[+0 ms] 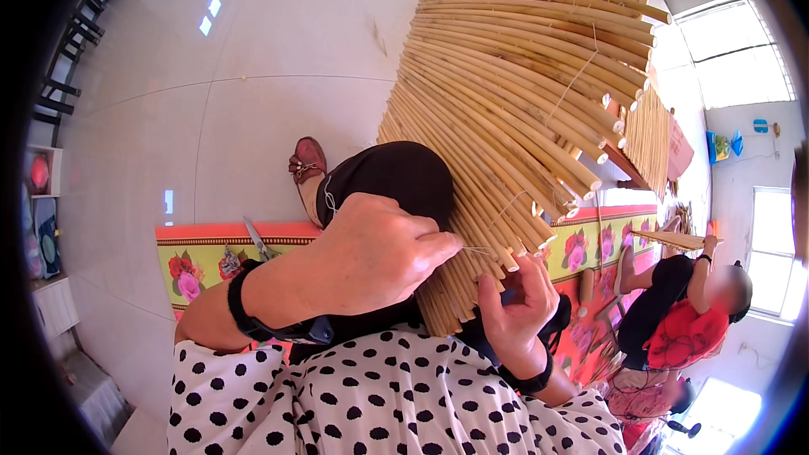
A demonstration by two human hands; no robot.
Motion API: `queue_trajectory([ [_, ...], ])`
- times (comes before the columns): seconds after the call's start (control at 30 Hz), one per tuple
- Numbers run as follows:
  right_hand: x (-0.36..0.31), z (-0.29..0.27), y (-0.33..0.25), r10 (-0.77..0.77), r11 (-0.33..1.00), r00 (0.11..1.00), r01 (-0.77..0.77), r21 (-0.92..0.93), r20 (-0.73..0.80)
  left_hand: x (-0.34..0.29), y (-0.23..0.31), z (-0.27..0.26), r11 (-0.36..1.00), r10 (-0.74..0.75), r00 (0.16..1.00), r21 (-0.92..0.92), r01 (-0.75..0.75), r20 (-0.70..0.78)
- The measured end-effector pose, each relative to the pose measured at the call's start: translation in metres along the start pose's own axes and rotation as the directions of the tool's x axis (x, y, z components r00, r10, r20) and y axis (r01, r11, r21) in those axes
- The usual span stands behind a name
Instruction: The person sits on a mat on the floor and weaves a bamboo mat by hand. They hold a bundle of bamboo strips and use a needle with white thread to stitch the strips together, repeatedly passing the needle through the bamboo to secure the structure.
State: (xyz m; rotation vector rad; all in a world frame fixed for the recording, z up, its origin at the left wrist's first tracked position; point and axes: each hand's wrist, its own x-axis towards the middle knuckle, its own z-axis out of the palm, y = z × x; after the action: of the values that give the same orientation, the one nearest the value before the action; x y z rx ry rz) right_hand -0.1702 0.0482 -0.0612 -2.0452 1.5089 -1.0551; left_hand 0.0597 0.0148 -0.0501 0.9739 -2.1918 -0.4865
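Note:
A long mat of thin straw-coloured sticks, tied side by side with pale string, lies across my dark-trousered lap and spreads out to the far right. Over its near part, my left hand is closed, thumb and forefinger pinching a thin pale string beside the stick ends. My right hand is at the mat's right edge, its fingers curled about the stick ends and its thumb on the near side. Part of what its fingers grip is hidden. Another line of string runs across the sticks farther off.
Scissors lie on a red and yellow floral floor mat to my left. At right a co-worker in red sits holding a flat stick piece. Dark stools and shelves line the left side.

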Motion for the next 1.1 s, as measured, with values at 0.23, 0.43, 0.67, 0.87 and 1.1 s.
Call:
queue_trajectory([
  [0.23,0.002,0.000,-0.002,-0.027,1.000,1.000,0.027,-0.011,0.002,0.001,0.001,-0.001,1.000,0.001,1.000,-0.001,-0.001,-0.018],
  [0.43,0.002,0.000,-0.002,-0.031,0.999,0.999,0.032,-0.015,0.009,0.001,0.001,-0.003,1.000,0.004,1.000,-0.002,-0.004,-0.005],
  [0.67,-0.001,-0.002,-0.003,-0.039,0.999,0.999,0.039,-0.035,0.019,0.010,0.011,-0.016,0.997,0.013,0.996,0.076,-0.020,0.086],
  [0.87,-0.002,0.000,-0.002,-0.048,0.998,0.998,0.047,0.030,0.034,0.017,0.013,-0.022,0.996,0.004,0.991,0.092,-0.017,0.137],
  [1.1,-0.004,-0.002,0.003,-0.106,0.978,0.992,0.091,0.187,0.069,0.019,0.014,-0.022,0.997,-0.012,0.992,0.076,0.002,0.127],
])
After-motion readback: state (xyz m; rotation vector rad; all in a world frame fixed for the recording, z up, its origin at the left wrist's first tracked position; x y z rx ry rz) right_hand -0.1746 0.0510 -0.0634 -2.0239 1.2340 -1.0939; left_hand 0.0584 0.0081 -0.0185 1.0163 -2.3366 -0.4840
